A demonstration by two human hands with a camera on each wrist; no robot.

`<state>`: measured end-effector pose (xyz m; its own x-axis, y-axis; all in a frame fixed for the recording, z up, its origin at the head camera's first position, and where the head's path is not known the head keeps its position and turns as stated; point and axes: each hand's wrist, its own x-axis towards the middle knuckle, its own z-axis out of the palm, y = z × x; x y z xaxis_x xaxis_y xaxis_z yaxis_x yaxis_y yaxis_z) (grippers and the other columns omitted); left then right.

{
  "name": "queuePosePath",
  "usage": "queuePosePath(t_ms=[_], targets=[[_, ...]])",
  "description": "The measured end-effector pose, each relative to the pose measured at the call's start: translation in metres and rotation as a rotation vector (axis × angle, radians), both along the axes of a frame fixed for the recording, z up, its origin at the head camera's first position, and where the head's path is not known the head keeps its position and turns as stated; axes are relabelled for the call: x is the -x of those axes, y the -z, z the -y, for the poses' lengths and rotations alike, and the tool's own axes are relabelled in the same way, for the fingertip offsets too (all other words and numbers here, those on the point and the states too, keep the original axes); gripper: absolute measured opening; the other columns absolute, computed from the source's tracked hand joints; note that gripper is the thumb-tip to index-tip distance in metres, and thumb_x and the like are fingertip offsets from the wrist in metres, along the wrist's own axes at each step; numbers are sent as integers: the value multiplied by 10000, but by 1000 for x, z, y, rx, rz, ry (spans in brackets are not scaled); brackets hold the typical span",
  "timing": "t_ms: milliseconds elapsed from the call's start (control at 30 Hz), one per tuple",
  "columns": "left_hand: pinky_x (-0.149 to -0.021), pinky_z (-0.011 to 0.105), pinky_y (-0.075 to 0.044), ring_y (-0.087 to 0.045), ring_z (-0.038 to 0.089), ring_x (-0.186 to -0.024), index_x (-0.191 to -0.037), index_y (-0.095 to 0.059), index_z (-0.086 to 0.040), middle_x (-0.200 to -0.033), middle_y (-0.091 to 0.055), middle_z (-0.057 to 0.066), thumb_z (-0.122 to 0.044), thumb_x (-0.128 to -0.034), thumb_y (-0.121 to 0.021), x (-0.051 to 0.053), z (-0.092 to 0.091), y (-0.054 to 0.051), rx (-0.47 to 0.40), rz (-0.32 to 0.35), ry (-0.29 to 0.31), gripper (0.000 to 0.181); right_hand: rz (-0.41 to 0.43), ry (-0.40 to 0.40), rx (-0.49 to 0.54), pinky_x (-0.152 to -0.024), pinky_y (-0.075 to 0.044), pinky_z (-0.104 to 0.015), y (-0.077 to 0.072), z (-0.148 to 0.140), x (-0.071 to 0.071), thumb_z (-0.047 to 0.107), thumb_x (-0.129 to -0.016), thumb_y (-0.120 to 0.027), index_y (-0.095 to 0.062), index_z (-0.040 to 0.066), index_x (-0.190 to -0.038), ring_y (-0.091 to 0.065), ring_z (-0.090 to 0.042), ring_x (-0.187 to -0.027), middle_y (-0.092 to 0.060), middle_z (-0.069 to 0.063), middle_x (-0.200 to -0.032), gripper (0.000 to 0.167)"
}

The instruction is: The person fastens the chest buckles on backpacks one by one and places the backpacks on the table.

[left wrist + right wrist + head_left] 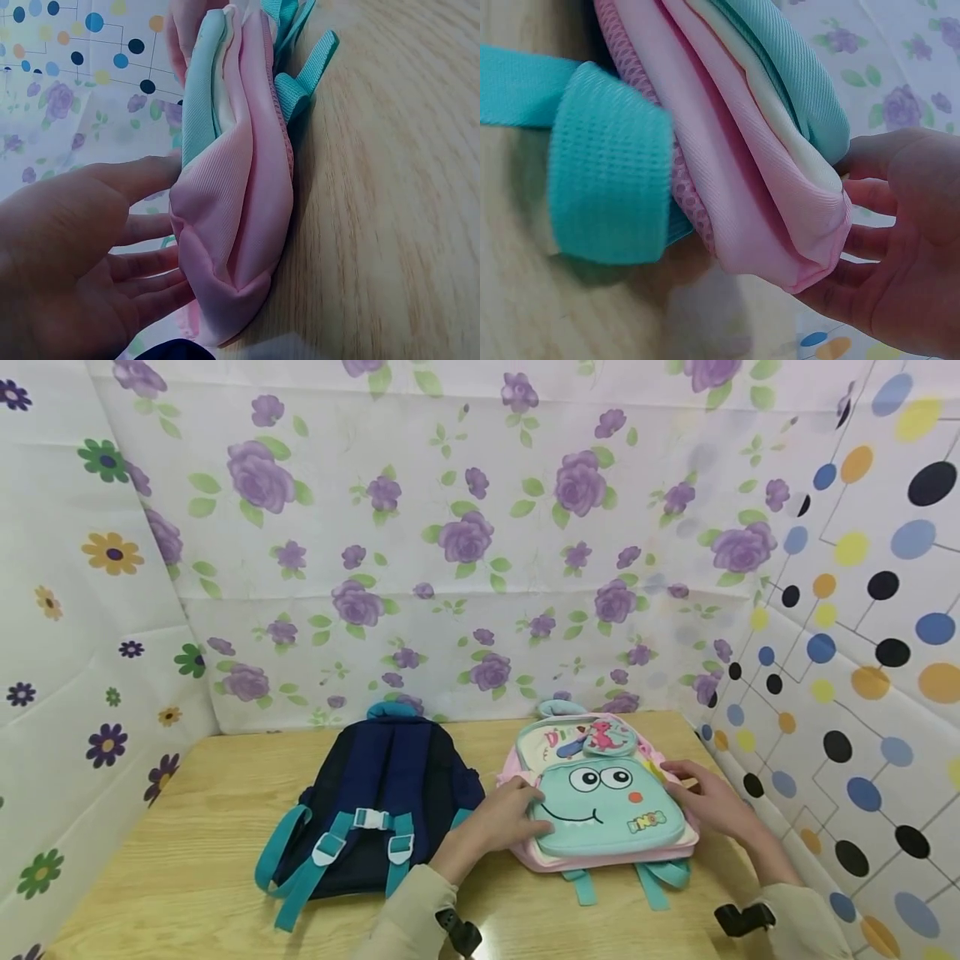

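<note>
A small backpack (611,806) in pink and mint green, with a smiling cartoon face on its front pocket, lies face up on the table. At its left side is my left hand (504,817); the thumb touches the mint pocket edge and fairly straight fingers rest against the pink side (217,195). Against the opposite side rests my right hand (708,797), its thumb by the pocket edge and its fingers along the pink fabric (780,225). Some right fingertips are hidden by the bag. Teal straps (654,883) stick out from under the bottom end.
Left of the pink bag lies a navy backpack (386,802), back side up, with teal straps and white buckles (371,818). Both bags are on a wooden table (187,852). Floral cloth (465,610) hangs behind, and dotted cloth (862,693) borders the right side.
</note>
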<state>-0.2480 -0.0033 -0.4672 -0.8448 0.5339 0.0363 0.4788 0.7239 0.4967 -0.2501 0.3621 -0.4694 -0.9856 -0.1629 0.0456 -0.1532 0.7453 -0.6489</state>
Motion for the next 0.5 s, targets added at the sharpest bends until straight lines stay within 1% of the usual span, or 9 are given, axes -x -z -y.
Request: queuePosePath(t_ms=[100,300,500], targets=[[-909,271,-484,-558,127,-989,-1280,-664,-93,-1245,-582,74,-470,-869,-727,-1,-1,0,-10,13,4,561,-9,-15,16,-739,-496,-256,-5,-1,-1,346,-1027,-547,-491,37,-1427,-592,-185,-916,-550,-229,-1349,509],[-963,295,-480,-541,132,-1035,-1343,-621,-121,-1312,-548,64,-516,-876,-705,-3,-4,2,-20,46,0,617,3,21,-20,-706,-471,-270,-19,-4,-8,436,-1013,-541,-477,87,-1451,-560,-214,-922,-531,-193,-1393,564],[-989,302,-481,-553,146,-1087,-1350,-614,-113,-1323,-553,67,-506,-884,-701,-5,-11,7,-52,34,2,616,-5,25,-21,-662,-479,-272,-32,-6,-13,435,-1015,-536,-471,89,-1466,-548,-237,-916,-522,-191,-1407,572]])
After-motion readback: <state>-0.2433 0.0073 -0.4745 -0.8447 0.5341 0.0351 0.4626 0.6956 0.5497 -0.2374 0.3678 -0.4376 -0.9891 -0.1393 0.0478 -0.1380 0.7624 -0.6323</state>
